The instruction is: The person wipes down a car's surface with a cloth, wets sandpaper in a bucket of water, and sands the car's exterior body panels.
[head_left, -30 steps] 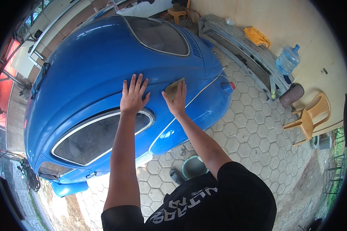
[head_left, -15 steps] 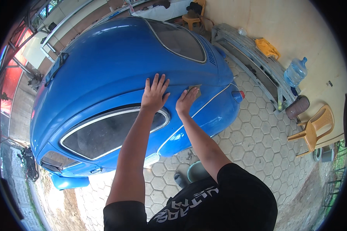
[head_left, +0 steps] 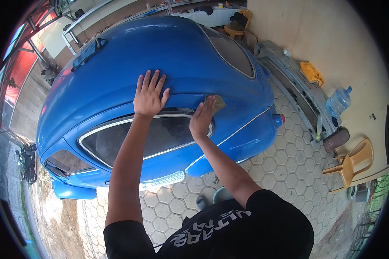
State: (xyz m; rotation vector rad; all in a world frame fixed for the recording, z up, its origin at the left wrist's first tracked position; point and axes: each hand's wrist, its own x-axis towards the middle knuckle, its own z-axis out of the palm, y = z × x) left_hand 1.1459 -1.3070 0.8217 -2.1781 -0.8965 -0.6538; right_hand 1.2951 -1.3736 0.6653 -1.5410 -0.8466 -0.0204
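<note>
Two bare hands are on one blue car [head_left: 134, 47]. The left hand [head_left: 149, 96] lies flat on the curved roof, its grip released, fingers spread. The right hand [head_left: 202, 121] has one olive-brown pad [head_left: 219, 104] in its grip, pressed under the fingers against the bodywork just above the rear corner of the side window [head_left: 160, 137]; how far the fingers curl around it, I cannot tell. Three of the car's windows show, and one red tail light [head_left: 280, 120]. One pale cord [head_left: 242, 128] crosses the rear fender. Below are one green basin [head_left: 222, 195] and one dark shoe [head_left: 201, 203], partly hidden. To the right stand one grey table [head_left: 304, 88] bearing one yellow bag [head_left: 312, 73], one blue water jug [head_left: 338, 103] near its end, and one brown cylinder [head_left: 336, 139]. Two yellow-orange chairs [head_left: 352, 167] are in view, well apart.
</note>
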